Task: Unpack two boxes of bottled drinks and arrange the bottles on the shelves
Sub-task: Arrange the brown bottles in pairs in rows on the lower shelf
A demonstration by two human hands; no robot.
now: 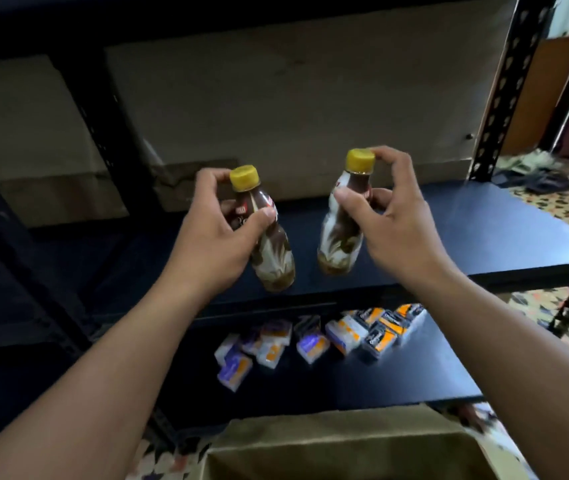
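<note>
I hold two brown-and-white drink bottles with yellow caps over the front of a dark blue shelf board (484, 233). My left hand (214, 233) grips the left bottle (271, 251) around its upper body, thumb across the label. My right hand (397, 220) pinches the right bottle (340, 233) at its neck, with fingertips beside the cap. Both bottles tilt slightly, their bases close to the shelf's front edge. An open cardboard box (345, 445) sits below me at the bottom of the view.
The lower shelf (414, 379) carries several small purple and orange cartons (314, 337). Black perforated uprights (504, 88) frame the rack. Behind the shelf stands a beige wall. Patterned floor and dark sandals (539, 181) lie at the right.
</note>
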